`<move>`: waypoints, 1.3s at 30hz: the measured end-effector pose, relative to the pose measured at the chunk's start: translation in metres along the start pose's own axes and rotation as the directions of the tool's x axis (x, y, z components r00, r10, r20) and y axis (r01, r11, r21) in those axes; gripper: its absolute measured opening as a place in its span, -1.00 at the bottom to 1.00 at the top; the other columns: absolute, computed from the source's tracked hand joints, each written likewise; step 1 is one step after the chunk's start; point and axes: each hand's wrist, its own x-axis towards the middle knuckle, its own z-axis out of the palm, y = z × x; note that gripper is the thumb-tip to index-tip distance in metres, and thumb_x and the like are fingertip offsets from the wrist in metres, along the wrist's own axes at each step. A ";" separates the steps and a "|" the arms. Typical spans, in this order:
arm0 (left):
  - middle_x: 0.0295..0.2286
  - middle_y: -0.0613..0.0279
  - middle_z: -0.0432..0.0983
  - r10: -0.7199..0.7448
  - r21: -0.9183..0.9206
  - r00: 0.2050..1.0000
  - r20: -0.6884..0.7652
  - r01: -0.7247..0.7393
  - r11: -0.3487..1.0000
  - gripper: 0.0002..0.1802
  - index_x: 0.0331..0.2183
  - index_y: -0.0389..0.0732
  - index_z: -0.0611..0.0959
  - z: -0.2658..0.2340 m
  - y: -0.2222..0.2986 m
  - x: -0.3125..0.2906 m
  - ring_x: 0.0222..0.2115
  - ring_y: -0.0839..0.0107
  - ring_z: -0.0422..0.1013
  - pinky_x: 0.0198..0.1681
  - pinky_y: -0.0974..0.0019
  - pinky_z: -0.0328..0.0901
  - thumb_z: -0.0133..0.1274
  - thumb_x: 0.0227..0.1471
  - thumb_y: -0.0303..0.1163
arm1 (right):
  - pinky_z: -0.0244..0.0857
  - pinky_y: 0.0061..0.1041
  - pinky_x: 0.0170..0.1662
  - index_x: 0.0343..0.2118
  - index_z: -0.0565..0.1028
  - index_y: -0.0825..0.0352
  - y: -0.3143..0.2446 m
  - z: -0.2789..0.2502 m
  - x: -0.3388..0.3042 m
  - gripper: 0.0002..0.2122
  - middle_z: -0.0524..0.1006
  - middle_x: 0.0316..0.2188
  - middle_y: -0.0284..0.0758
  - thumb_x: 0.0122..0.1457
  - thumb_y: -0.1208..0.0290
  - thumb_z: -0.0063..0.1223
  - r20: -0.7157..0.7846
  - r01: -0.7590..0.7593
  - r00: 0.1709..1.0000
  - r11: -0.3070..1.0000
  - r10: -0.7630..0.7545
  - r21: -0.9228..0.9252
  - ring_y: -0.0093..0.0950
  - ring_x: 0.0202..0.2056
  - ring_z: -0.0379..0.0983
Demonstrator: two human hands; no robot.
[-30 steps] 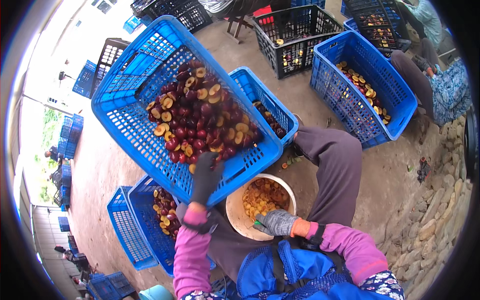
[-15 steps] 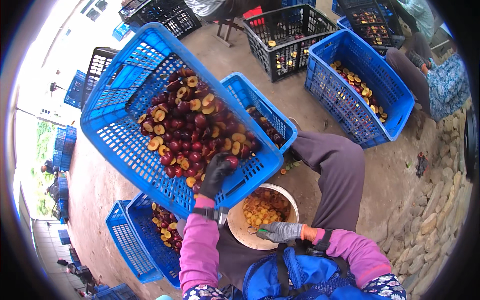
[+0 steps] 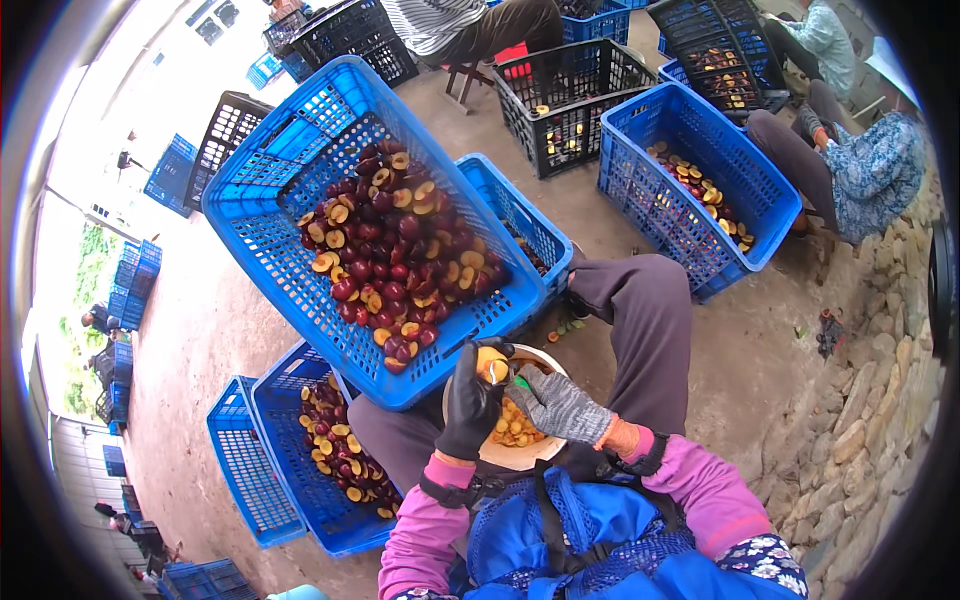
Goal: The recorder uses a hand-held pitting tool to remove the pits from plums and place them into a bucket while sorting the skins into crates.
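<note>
Bucket (image 3: 522, 457) contents half covered by the hands; green-handled tool (image 3: 522, 382) mostly hidden in the right hand (image 3: 562, 402), which grips it, tip hard to make out. Left hand (image 3: 472, 402), fingers closed, holds one yellow-fleshed plum piece (image 3: 489, 360) over the bucket. One large blue crate (image 3: 255, 205) of plums ahead, blocking part of a second crate (image 3: 515, 205); two side crates (image 3: 362, 536) lower left.

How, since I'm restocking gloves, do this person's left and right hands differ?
The left hand is gloved in black; the right hand is gloved in mottled grey with an orange cuff. The left hand holds yellow-fleshed fruit; the right hand holds something green, mostly hidden. Both have dark wrist straps.
</note>
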 end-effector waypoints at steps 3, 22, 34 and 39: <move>-0.27 0.11 0.39 -0.092 0.110 0.994 0.054 0.085 0.990 -0.56 -0.18 -0.35 0.38 0.003 0.008 -0.006 -0.21 0.34 0.35 -0.09 0.40 0.21 -0.17 -0.19 -0.83 | 0.26 -0.27 -0.47 -0.31 0.40 0.33 0.001 -0.001 -0.005 -0.78 0.43 -0.42 -0.15 0.16 0.28 -0.21 0.131 -0.095 0.986 0.994 0.103 -0.061 -0.22 -0.49 0.41; -0.49 0.14 0.42 -0.197 -0.245 0.962 -0.190 0.148 0.958 -0.75 -0.22 -0.35 0.42 0.035 -0.004 -0.007 -0.46 0.34 0.37 -0.31 0.32 0.30 -0.25 0.17 -0.38 | 0.11 -0.32 -0.70 -0.16 0.35 0.35 0.035 0.057 -0.037 -0.76 0.38 -0.59 -0.16 0.10 0.44 -0.18 -0.114 0.160 0.978 0.979 -0.174 -0.126 -0.28 -0.72 0.29; -0.70 0.23 0.37 -0.356 -0.435 0.932 -0.065 0.295 0.851 -0.53 -0.70 -0.31 0.44 0.032 0.011 0.023 -0.62 0.47 0.30 -0.50 0.43 0.20 -0.25 0.15 -0.28 | 0.23 -0.33 -0.41 -0.19 0.37 0.39 0.015 0.035 -0.020 -0.78 0.41 -0.37 -0.08 0.13 0.41 -0.13 -0.137 0.089 0.989 0.973 -0.060 0.214 -0.20 -0.42 0.37; -0.67 0.26 0.37 -0.383 0.032 0.882 0.276 0.390 0.920 -0.57 -0.69 -0.31 0.43 0.014 0.022 0.028 -0.59 0.54 0.30 -0.51 0.47 0.18 -0.24 0.13 -0.31 | 0.28 -0.36 -0.26 -0.12 0.36 0.38 0.020 0.034 -0.031 -0.75 0.43 -0.27 -0.14 0.16 0.42 -0.18 0.023 0.178 0.984 0.984 -0.178 -0.014 -0.23 -0.30 0.40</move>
